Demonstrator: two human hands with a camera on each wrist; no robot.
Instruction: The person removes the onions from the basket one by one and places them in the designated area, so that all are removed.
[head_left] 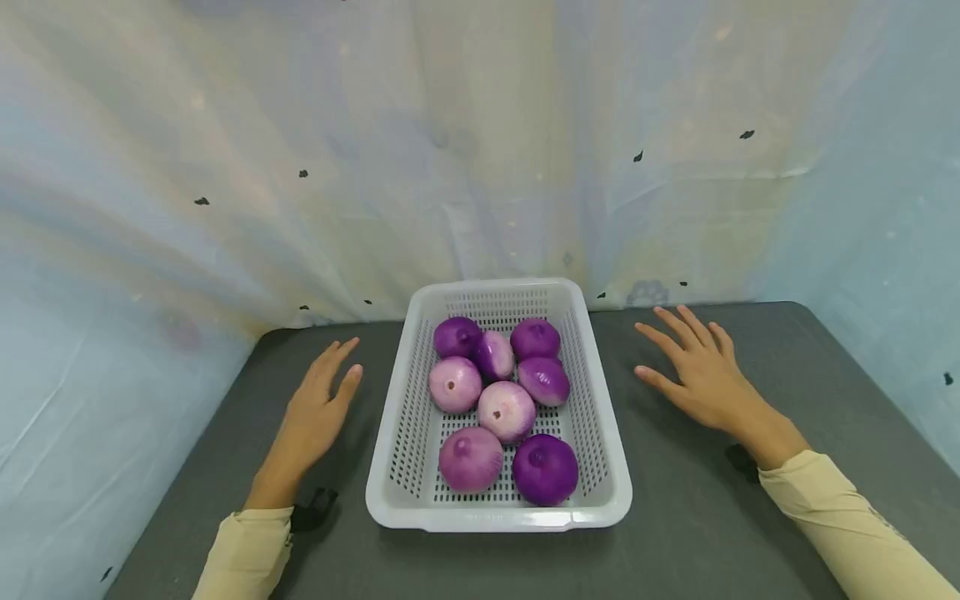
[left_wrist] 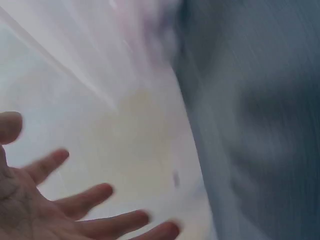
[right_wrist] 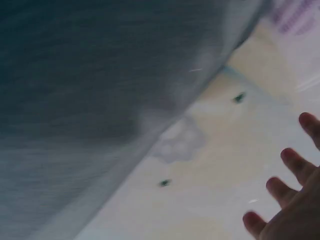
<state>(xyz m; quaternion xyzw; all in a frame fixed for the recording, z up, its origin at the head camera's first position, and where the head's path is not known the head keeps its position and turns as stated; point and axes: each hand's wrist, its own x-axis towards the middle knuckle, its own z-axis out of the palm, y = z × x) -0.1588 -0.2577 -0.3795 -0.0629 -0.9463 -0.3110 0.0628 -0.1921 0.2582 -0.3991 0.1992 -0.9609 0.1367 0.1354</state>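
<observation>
A white slatted plastic basket stands in the middle of the table in the head view. Inside it lie several purple onions, among them a dark one at the near right and a paler one at the near left. Two onions show pale cut-looking ends, such as the light onion near the centre. My left hand hovers left of the basket, fingers extended, holding nothing. On the other side my right hand is spread, apart from the basket and also holding nothing. Both wrist views show the fingers spread.
The dark grey table reaches out on both sides of the basket. Pale patterned sheeting hangs behind it, close to the basket's far rim, and continues along the left and right sides. Dark straps sit at both wrists.
</observation>
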